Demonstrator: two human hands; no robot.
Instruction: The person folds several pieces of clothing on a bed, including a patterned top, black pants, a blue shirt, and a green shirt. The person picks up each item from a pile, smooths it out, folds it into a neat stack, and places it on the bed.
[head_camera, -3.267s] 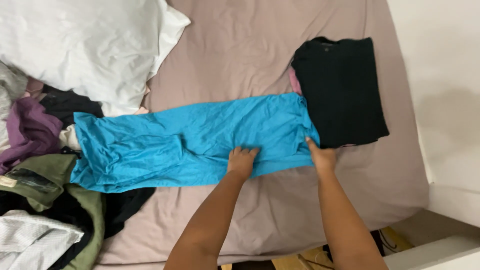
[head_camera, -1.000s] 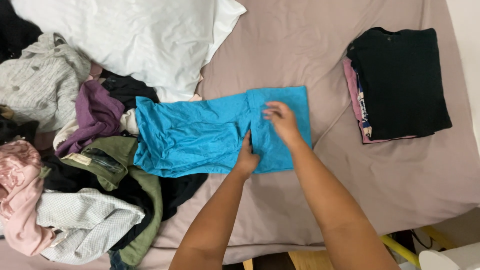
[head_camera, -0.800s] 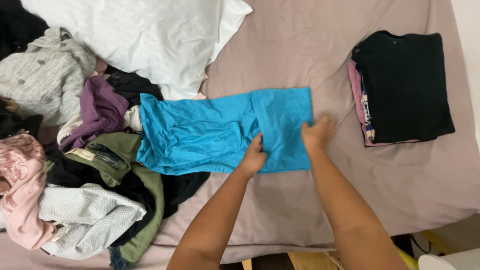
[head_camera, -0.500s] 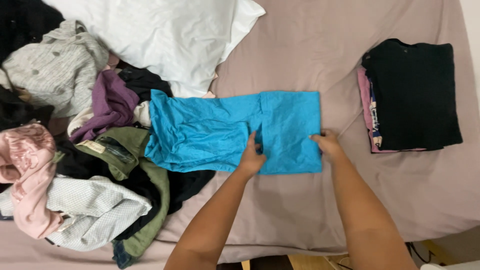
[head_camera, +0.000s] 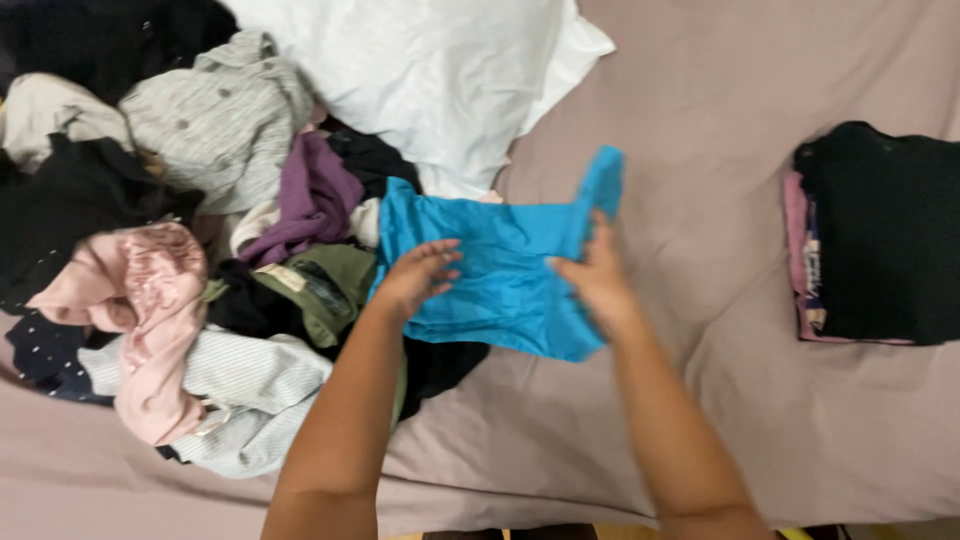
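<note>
Right hand grips the right-hand end of the bright blue garment, fingers curled over the cloth, and lifts that end so a narrow flap of blue stands up above the knuckles, tilted toward the white pillow. Left hand lies on the left part of the same garment with its fingers spread wide and fairly flat, pressing on the cloth rather than pinching it. Both forearms reach up from the bottom edge of the head view, well apart at the elbows and closer together at the hands.

Most of the blue garment lies on the mauve bed sheet, roughly in the middle of the view, with its left edge overlapping the heap of loose clothes. That heap fills the left side: a grey buttoned shirt near the top, a purple piece just beside the blue cloth, an olive green piece touching the left hand's wrist side, a pale pink garment lower left, and a light striped piece below it. Dark clothing lies under and between these.

At the far right, well apart from both hands, sits a folded stack with a black garment on top and pink edges showing beneath.
</note>
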